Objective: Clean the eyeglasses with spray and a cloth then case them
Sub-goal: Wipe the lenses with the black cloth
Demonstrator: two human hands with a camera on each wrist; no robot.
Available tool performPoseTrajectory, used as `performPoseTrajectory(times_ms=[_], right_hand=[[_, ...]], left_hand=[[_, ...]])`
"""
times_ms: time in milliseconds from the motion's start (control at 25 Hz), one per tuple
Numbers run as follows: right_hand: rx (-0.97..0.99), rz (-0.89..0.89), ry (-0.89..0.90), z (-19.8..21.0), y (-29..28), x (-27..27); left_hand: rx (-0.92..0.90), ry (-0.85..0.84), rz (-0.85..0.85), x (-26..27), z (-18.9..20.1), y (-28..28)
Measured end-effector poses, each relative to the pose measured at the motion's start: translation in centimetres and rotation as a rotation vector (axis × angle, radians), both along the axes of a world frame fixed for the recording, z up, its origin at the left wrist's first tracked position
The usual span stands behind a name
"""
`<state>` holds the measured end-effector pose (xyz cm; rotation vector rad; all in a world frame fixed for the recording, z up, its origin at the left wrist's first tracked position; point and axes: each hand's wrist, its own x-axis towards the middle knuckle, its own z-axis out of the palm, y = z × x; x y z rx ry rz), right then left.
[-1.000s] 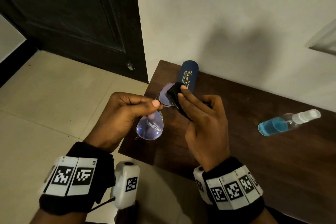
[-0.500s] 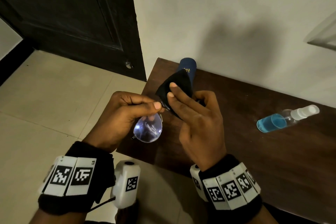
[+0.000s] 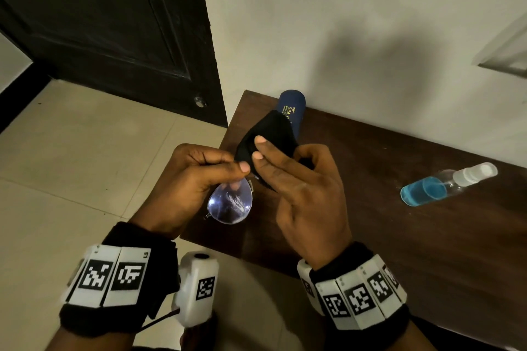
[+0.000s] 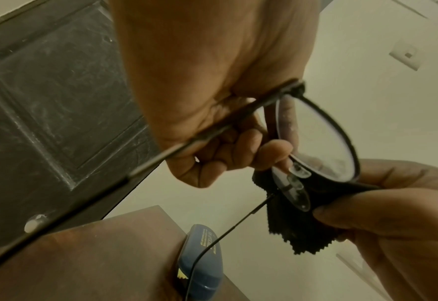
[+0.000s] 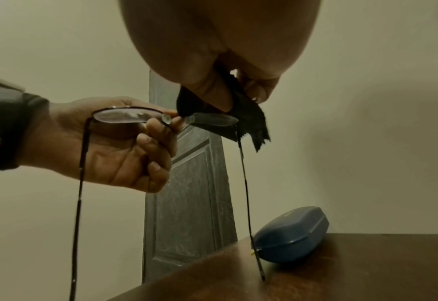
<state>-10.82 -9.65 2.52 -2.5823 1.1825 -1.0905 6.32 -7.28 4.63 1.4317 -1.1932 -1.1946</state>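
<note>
Eyeglasses [image 3: 230, 202] pinched in left hand [image 3: 196, 179] | right hand [image 3: 302, 194] grips cloth [image 3: 268, 134] over far lens

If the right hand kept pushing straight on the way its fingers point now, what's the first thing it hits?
Probably the blue glasses case. The right hand, pinching the black cloth over one lens of the eyeglasses, points up-table toward it. The case lies lower on the table, so depth is unclear.

black cloth [image 3: 266, 134], navy case [image 3: 293, 107] (gold lettering), blue spray [image 3: 425, 190]
</note>
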Motion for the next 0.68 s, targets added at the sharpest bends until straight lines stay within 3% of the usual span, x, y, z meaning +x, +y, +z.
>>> performPoseTrajectory(times_ms=[160, 320, 520, 680], right_hand=[[0.030, -0.128, -0.033, 0.0, -0.9, -0.5], [-0.033, 0.036, -0.002, 0.0, 0.3, 0.0], [-0.024, -0.103, -0.067, 0.1, -0.6, -0.6], [-0.034, -0.004, -0.065, -0.2, 0.4, -0.1]], left_hand=[[-0.002, 0.018, 0.016, -0.3, 0.1, -0.1], [0.020, 0.072, 0.027, 0.3, -0.2, 0.0], [0.046, 0.140, 0.073, 0.1, -0.1, -0.1], [0.060, 0.211, 0.138, 0.4, 0.0, 0.0]])
